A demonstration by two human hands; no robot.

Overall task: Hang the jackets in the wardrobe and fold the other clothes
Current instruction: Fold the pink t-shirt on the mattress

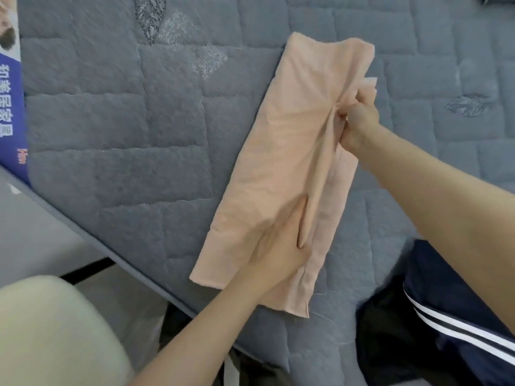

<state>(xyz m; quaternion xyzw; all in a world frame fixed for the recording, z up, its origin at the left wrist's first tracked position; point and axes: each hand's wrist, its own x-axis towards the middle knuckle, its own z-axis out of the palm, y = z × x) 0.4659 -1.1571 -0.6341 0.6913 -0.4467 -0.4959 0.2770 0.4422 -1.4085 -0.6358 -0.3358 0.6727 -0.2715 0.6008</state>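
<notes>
Nearest, at lower left, a pale blurred rounded shape (53,330), too soft to identify; at lower right, a dark navy garment with white stripes (457,319) heaped on the near edge of the grey quilted bed (111,140), just beside the work but not touching it; left hand (281,243) pressed flat, fingers together, on the near half of the peach cloth (278,151), thumb along a raised ridge in the fabric; peach cloth folded into a long strip, lying diagonally on the bed; farther along, right hand (356,121) pinched shut on a gathered bunch at the strip's right edge, forearm crossing above the striped garment; at far left, a blue printed panel (12,112) along the bed's edge.
</notes>
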